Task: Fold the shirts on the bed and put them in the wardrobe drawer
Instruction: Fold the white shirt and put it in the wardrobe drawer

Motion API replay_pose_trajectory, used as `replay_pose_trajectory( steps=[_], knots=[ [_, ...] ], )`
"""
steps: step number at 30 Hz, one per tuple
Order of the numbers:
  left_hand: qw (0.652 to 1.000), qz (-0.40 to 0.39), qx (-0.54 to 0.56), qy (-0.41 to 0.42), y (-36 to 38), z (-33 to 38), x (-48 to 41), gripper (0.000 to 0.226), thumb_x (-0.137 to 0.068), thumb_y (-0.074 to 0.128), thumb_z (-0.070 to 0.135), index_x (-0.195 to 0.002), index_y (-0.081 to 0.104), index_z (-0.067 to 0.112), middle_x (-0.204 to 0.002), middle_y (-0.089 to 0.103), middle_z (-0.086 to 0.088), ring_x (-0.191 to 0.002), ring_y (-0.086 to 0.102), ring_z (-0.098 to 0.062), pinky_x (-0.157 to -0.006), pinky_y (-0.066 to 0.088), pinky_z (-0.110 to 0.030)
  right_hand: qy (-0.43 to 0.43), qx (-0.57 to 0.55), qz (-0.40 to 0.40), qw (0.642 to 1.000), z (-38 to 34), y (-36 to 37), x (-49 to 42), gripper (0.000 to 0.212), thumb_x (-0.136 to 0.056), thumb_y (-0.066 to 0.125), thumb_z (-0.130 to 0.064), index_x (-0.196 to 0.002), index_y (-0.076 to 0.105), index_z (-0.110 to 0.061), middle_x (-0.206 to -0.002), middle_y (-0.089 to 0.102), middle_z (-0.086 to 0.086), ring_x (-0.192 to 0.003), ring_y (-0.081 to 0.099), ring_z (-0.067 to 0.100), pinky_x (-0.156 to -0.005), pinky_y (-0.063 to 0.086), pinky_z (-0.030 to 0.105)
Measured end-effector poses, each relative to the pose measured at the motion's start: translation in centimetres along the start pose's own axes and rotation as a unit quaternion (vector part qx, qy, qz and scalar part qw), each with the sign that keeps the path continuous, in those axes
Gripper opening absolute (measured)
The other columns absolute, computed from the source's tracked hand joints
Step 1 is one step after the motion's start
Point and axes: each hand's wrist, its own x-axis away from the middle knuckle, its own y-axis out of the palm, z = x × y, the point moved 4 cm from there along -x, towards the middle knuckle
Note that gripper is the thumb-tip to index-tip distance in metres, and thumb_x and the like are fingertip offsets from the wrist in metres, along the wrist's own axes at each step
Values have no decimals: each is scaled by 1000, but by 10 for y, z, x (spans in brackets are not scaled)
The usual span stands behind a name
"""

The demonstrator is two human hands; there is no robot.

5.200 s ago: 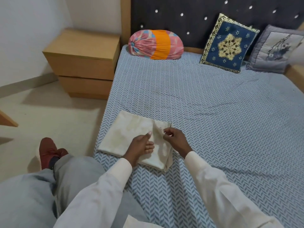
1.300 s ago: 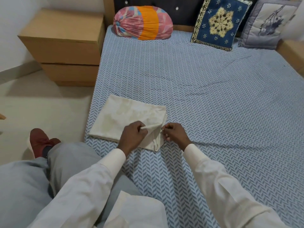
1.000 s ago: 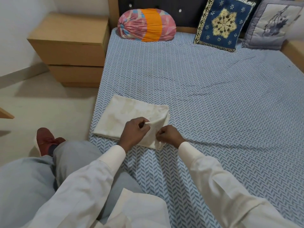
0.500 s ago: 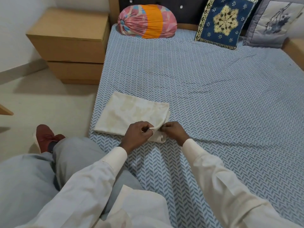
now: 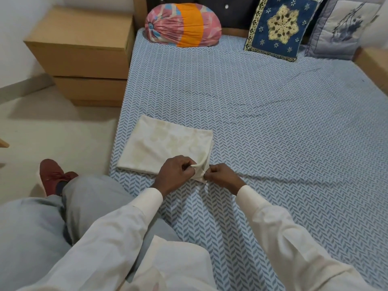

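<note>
- Head view: your folded cream shirt (image 5: 165, 148), a flat rectangle of pale printed cloth, lies just left of the frame's centre, on the near left part of the bed, close to the mattress edge.
- Your left hand (image 5: 174, 175) sits at the shirt's lower right corner with its fingers curled, pinching a raised fold of the cream cloth.
- Your right hand (image 5: 222, 177) is just beside it, to the right, with its fingers also curled and pinching the same corner from the other side; the two hands nearly touch.
- The rest of the shirt lies flat on the blue-and-white herringbone bed sheet (image 5: 273, 122), which fills the middle and right of the frame.
- At the top centre, a pink-and-orange gathered bolster pillow (image 5: 182, 28) lies against the dark headboard.
- To its right a navy square cushion with a cream star pattern (image 5: 277, 28) leans upright, and a grey cushion with a floral print (image 5: 344, 32) stands beside it at the upper right.
- In the upper left a light wooden bedside cabinet (image 5: 84, 51) stands against the bed's side.
- At the lower left your grey-trousered leg (image 5: 90, 198) and a dark red shoe (image 5: 52, 175) show above the beige floor.
</note>
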Motion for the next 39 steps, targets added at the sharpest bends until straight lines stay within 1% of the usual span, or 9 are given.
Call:
replay_pose_trajectory(
  steps=[5,9,13,17,23,26,30,34,39],
  knots=[
    [984,-59,-164,45,21,0,3,19,-80,60,28,-93,73,24,-81,59,4,-76,58,-17,-62,45,-30,58,-33,-14,998,5,-2,1,19,-79,69,-17,-63,61,-13,-53,47,3,-43,35,13,-43,28,22],
    [962,-9,-247,118,31,5,3,19,-84,60,30,-97,70,22,-88,60,3,-85,59,-18,-60,46,-30,79,13,-52,995,-2,-12,0,13,-79,68,-16,-67,67,-10,-56,53,4,-45,41,13,-43,31,21],
    [949,15,-269,163,38,7,8,14,-78,64,25,-90,71,20,-81,59,5,-75,59,-17,-45,44,-26,51,-105,60,991,-10,-41,-20,13,-84,68,-12,-75,61,-7,-61,58,9,-48,48,15,-46,38,21],
    [943,8,-288,170,40,5,10,24,-82,50,33,-87,70,21,-80,58,5,-73,57,-16,-42,43,-26,4,-218,120,969,-30,-59,-56,24,-87,73,-23,-84,54,-9,-65,52,7,-45,45,11,-42,37,22],
    [919,-3,-327,220,41,6,11,18,-83,53,28,-76,66,18,-76,56,3,-75,52,-18,-44,39,-27,-5,-103,202,974,-49,-69,-108,6,-84,66,-10,-79,63,-12,-72,65,13,-58,62,24,-57,54,35],
    [907,-22,-340,248,47,5,7,3,-74,66,14,-73,64,15,-71,53,-1,-68,48,-21,-44,39,-31,-14,-16,230,973,-46,-75,-119,11,-82,67,-21,-85,58,-26,-83,70,6,-69,69,26,-64,59,41],
    [893,-73,-354,267,59,1,10,41,-67,68,8,-107,66,17,-79,56,-3,-65,51,-22,-42,37,-29,-88,159,187,966,-51,-73,-118,12,-87,58,-19,-85,51,-30,-86,69,0,-76,64,24,-70,53,37],
    [891,-88,-376,239,60,4,12,30,-66,69,21,-95,65,17,-82,54,-3,-65,52,-23,-42,29,-23,-154,305,102,934,-53,-75,-123,25,-87,53,-8,-100,65,-26,-102,64,6,-88,61,26,-73,49,36],
    [899,-78,-384,195,69,3,9,43,-60,76,28,-99,63,15,-96,57,-9,-61,53,-25,-41,26,-24,-186,413,55,890,-52,-82,-127,31,-92,52,-15,-115,59,-35,-102,53,-1,-90,52,22,-72,45,35]
  ],
)
